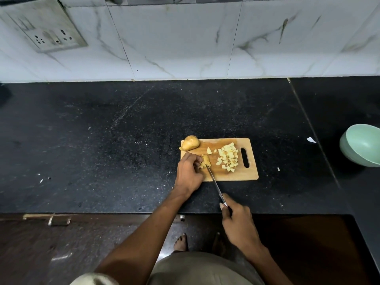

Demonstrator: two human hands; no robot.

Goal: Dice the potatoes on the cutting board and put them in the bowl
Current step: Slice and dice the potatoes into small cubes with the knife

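black granite counter [123, 130] carries the wooden cutting board [230, 176], where the left hand [190, 173] pinches a potato piece [205, 161] and the right hand [238, 221] grips the knife [214, 183] mid-dicing, diced cubes [228, 159] piled alongside, a whole potato [190, 143] uncut, so next more cuts, then transfer to the green bowl [362, 145] well apart.

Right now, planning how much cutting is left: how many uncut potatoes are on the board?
1: a whole potato at the board's far left corner. Another, partly diced piece sits under the left hand; more may be hidden there.
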